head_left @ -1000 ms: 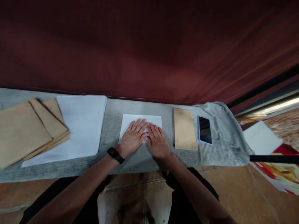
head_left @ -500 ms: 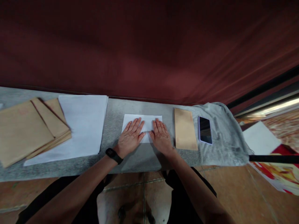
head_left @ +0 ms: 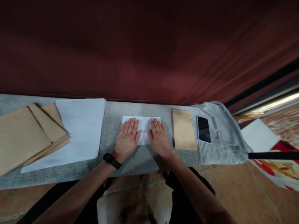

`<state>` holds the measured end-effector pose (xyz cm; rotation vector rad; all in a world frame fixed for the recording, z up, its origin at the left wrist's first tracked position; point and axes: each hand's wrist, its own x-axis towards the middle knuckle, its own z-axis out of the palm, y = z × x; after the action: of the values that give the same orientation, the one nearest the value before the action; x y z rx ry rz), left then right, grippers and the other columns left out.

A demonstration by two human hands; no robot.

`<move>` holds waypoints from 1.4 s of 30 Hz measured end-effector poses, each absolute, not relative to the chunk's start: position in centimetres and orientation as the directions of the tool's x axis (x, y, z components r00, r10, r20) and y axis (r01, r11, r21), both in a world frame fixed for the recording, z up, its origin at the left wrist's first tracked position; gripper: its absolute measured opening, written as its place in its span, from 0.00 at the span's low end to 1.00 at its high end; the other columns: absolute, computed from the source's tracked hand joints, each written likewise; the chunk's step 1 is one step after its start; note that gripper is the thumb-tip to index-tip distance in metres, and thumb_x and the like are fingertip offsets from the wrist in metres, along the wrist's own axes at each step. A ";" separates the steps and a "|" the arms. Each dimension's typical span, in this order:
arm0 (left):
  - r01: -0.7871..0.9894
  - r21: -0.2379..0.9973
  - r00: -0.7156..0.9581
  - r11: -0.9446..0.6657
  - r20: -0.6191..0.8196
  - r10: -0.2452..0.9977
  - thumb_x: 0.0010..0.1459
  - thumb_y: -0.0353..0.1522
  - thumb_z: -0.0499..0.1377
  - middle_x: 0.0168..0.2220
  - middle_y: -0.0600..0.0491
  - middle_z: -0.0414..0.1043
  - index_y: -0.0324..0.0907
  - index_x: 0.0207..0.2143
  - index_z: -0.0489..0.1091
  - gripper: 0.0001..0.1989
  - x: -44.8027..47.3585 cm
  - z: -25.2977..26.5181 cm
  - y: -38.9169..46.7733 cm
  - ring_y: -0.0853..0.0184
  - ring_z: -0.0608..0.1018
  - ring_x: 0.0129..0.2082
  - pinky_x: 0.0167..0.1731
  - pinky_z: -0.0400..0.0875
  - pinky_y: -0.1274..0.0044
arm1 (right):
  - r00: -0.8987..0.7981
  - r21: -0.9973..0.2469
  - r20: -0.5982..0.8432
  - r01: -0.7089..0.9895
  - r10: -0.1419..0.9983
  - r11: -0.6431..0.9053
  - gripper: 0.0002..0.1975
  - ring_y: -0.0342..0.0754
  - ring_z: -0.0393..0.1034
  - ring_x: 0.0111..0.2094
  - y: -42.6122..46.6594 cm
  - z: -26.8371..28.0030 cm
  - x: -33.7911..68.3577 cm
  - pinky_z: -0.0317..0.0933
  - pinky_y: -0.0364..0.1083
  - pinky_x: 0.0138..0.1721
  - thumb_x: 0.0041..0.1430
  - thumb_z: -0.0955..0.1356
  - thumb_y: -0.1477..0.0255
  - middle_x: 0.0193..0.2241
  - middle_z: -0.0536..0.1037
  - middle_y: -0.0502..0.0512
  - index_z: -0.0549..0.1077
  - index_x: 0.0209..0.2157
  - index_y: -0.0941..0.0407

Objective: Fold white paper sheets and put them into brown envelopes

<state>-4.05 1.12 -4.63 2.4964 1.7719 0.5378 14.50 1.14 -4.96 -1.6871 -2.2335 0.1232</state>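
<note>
A small white sheet of paper (head_left: 143, 137), seemingly folded, lies flat on the grey cloth in front of me. Over its left part my left hand (head_left: 126, 137) rests palm down, fingers stretched out, a black band on the wrist. My right hand (head_left: 159, 137) lies palm down over the right part, its fingers also straight. Between the two hands the middle of the paper shows. To the right of my right hand is a brown envelope (head_left: 185, 129), lying flat on the cloth.
A stack of white paper (head_left: 86, 130) lies on the left, partly under several brown kraft envelopes (head_left: 28, 137). A phone (head_left: 204, 129) lies right of the single envelope on the grey cloth (head_left: 224, 137). A dark red curtain-like surface (head_left: 140, 62) rises behind the narrow table.
My left hand has slid a little left, toward the paper's left edge, and the gap between my hands has widened. My right hand has barely moved. The view has shifted slightly.
</note>
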 end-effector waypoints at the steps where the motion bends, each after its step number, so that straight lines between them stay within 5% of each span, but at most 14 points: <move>1: 0.895 0.225 0.329 -0.384 0.248 0.911 0.71 0.38 0.43 0.72 0.43 0.52 0.37 0.72 0.50 0.30 -3.7 -4.5 0.9 0.56 0.51 0.74 0.71 0.48 0.57 | -0.277 -0.278 0.207 0.903 0.938 0.328 0.28 0.56 0.48 0.72 1.0 -4.9 14.1 0.46 0.60 0.71 0.74 0.56 0.67 0.71 0.56 0.63 0.56 0.70 0.63; 20: 0.909 0.212 0.316 -0.358 0.209 0.925 0.72 0.39 0.43 0.71 0.43 0.54 0.40 0.70 0.56 0.29 -3.3 -4.7 1.2 0.53 0.55 0.72 0.70 0.51 0.54 | -0.219 -0.233 0.187 0.937 0.958 0.260 0.27 0.55 0.54 0.70 1.0 -5.3 15.6 0.48 0.58 0.70 0.74 0.57 0.68 0.70 0.59 0.64 0.57 0.70 0.62; 31: 0.821 0.198 0.510 -0.536 0.170 0.843 0.72 0.38 0.42 0.72 0.47 0.54 0.39 0.69 0.59 0.27 -1.4 -4.6 3.4 0.59 0.57 0.72 0.71 0.49 0.61 | -0.220 -0.198 0.185 0.946 0.958 0.256 0.28 0.58 0.54 0.70 0.6 -5.3 15.8 0.49 0.58 0.69 0.74 0.59 0.66 0.70 0.59 0.67 0.58 0.69 0.65; 42: 0.911 0.172 0.349 -0.374 0.162 0.923 0.72 0.40 0.41 0.72 0.41 0.52 0.34 0.70 0.55 0.30 -1.5 -5.1 4.8 0.56 0.54 0.73 0.71 0.48 0.59 | -0.207 -0.168 0.144 0.959 0.968 0.230 0.28 0.59 0.55 0.70 0.7 -4.8 15.6 0.49 0.58 0.68 0.73 0.59 0.69 0.70 0.58 0.68 0.58 0.69 0.66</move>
<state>-1.55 4.77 -5.13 2.5373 1.7271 0.3589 15.64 0.69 -4.85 -1.8240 -2.2830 0.0613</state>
